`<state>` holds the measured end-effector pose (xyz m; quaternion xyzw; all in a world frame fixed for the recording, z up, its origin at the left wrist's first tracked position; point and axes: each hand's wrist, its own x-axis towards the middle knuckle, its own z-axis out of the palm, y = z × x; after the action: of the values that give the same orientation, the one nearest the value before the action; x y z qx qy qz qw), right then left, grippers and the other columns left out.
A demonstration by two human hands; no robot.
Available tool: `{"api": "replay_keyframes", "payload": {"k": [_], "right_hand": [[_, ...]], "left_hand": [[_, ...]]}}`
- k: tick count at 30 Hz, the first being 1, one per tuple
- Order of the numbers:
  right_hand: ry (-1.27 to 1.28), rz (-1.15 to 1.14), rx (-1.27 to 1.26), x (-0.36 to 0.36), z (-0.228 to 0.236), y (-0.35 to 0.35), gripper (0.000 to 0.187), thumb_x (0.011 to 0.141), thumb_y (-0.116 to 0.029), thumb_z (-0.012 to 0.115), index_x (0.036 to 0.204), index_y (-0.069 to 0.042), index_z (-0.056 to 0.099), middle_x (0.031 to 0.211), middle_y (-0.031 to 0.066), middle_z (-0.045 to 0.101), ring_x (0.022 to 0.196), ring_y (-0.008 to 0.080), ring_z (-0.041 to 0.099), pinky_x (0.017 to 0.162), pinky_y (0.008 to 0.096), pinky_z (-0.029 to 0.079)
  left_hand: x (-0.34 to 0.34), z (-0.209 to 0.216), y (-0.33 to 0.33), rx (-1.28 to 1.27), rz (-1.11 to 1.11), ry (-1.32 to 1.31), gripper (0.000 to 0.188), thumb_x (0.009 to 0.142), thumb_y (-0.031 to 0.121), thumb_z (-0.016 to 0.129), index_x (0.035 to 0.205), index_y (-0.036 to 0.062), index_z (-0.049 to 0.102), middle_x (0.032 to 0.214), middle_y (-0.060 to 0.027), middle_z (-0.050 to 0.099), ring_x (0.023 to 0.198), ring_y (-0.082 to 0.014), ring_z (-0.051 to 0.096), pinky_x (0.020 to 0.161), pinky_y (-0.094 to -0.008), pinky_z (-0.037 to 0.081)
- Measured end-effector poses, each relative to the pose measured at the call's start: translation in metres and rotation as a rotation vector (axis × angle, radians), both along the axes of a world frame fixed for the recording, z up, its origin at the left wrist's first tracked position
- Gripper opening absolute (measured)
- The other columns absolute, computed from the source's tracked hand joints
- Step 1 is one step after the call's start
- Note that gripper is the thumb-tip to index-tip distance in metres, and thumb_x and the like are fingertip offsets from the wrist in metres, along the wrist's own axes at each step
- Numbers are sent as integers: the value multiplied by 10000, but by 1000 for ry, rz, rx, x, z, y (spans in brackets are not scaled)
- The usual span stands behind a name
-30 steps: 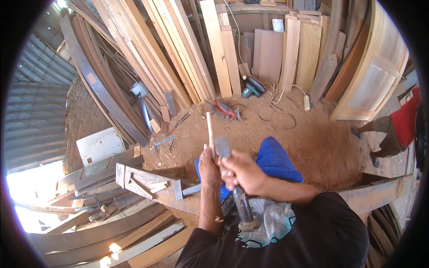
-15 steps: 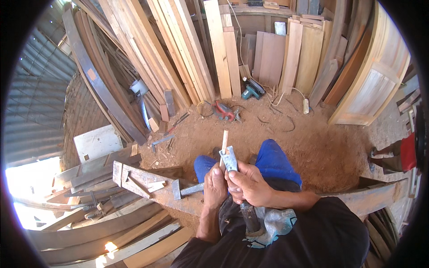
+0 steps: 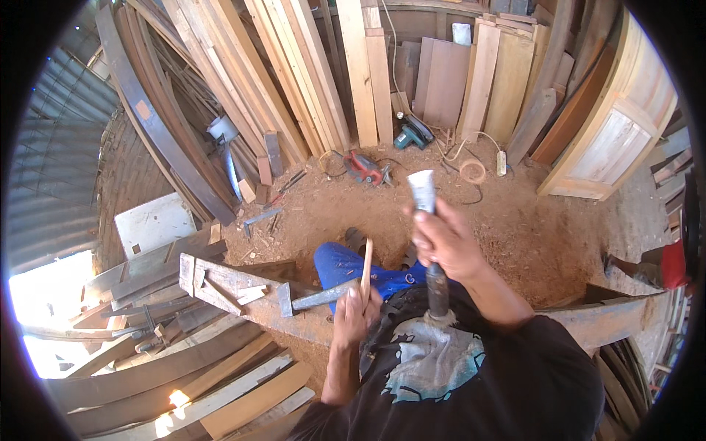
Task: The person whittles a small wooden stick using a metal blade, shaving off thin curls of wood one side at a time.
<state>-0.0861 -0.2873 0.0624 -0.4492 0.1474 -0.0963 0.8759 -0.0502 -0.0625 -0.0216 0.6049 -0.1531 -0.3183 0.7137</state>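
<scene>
My left hand [image 3: 357,312] is closed around the lower part of a slim wooden stick [image 3: 368,261], which points up and away from me. Apart from it, to the right and raised, my right hand [image 3: 447,239] grips what looks like a wide chisel by its blade. The flared pale blade end [image 3: 421,189] sticks out beyond the fingers, and the dark round handle [image 3: 437,290] points back toward my chest. Close to my left hand, a hammer [image 3: 285,300] lies on the plank, its grey handle reaching toward that hand.
A worn plank [image 3: 254,314] crosses at my lap, with wood scraps on it. On the dusty floor are a red power tool [image 3: 364,169], a teal circular saw [image 3: 413,132] and a cord. Boards [image 3: 301,81] lean at the back. Someone in red [image 3: 673,264] is at far right.
My hands have moved apart. The right has lifted away to the right with the chisel, while the left keeps the stick lower down. My view has shifted slightly.
</scene>
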Motion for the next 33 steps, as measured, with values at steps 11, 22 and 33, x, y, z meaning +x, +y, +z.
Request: {"api": "replay_keyframes", "payload": {"k": [11, 22, 33], "right_hand": [[16, 100, -133, 30, -28, 22, 268, 981, -262, 523, 1110, -28, 534, 688, -21, 476, 521, 44, 423, 476, 215, 385], [141, 395, 378, 13, -17, 90, 146, 990, -203, 423, 1009, -61, 450, 679, -19, 394, 498, 71, 391, 483, 274, 412], [100, 392, 310, 2, -8, 79, 170, 996, -233, 432, 971, -65, 441, 653, -29, 358, 487, 67, 372, 457, 262, 392]], "left_hand": [[28, 9, -40, -230, -98, 156, 478, 1032, 407, 315, 938, 4, 554, 556, -7, 447, 424, -69, 340, 399, -225, 270], [76, 17, -36, 73, 253, -36, 360, 1036, 300, 355, 897, 55, 579, 711, -2, 534, 623, -77, 469, 565, -242, 405], [51, 48, -40, 251, 201, -485, 409, 1041, 286, 325, 934, -18, 578, 665, -79, 526, 589, -179, 483, 570, -318, 424]]}}
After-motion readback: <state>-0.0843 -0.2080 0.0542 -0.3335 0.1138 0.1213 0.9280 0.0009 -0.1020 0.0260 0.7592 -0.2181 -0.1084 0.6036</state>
